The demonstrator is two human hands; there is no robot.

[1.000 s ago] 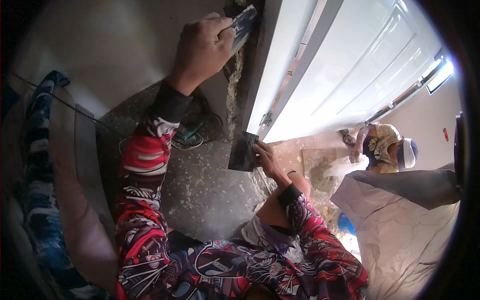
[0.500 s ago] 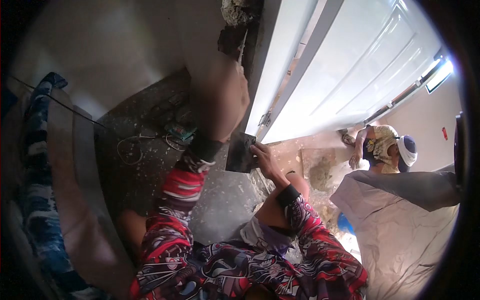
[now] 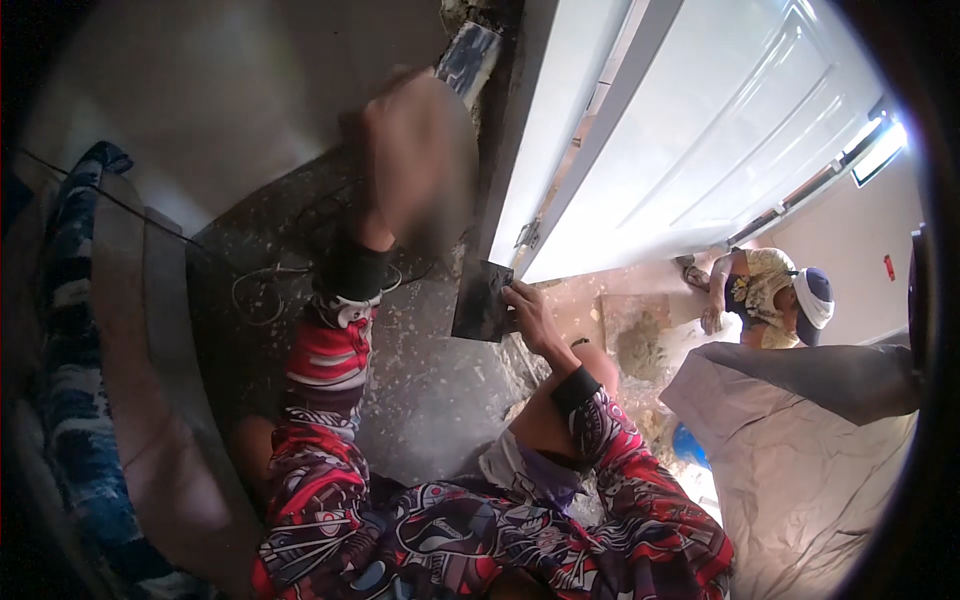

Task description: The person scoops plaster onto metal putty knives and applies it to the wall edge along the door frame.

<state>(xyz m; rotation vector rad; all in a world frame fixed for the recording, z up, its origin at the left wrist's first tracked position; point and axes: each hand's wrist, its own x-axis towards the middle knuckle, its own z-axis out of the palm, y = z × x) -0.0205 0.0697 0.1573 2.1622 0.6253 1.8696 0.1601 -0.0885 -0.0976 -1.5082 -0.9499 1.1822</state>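
Observation:
My left hand is raised at the wall edge beside the door frame and smeared by motion. It grips what looks like a flat-bladed scraper, whose wide grey blade lies against the rough, broken strip of wall. The scraper's handle is hidden in my fist. In my right hand is a dark rectangular plate, pinched at its right edge beside the foot of the white door frame. My fingers wrap partly out of sight behind the plate.
A white panelled door stands ajar on the right, its hinge low on the frame. Beyond it another person bends low. A grey-brown cover drapes at right. Behind my left arm, a cable lies on the speckled floor.
My left hand has shifted left, its forearm swinging the same way, and the scraper blade now shows against the wall edge. My right hand and the plate have barely moved.

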